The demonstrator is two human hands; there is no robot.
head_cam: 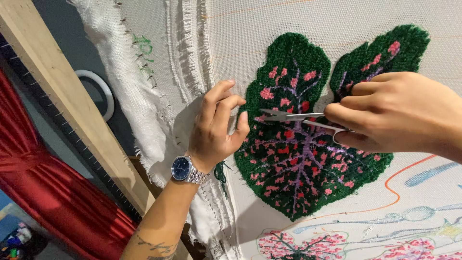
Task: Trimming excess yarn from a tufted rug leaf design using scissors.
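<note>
Two hands are working: right hand (pixel 390 108) gripping small steel scissors (pixel 301 118) by their loops, left hand (pixel 216 127) loosely curled, steadying the soft green-and-pink tufted leaf rug (pixel 293 168) (yielding pile).

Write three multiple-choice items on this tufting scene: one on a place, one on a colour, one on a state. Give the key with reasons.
1. Where is the wristwatch?
A. on the left wrist
B. on the right wrist
C. on the wooden frame

2. What colour is the tufted leaf's border?
A. yellow
B. dark green
C. white

3. How are the scissors' blades?
A. slightly parted
B. folded away
C. hanging unused on a hook

Key:
1 A, the watch sits below the left hand, which rests on the backing cloth.
2 B, dark green pile rings the pink and purple centre.
3 A, the right hand holds them over the leaf, tips apart.
</note>
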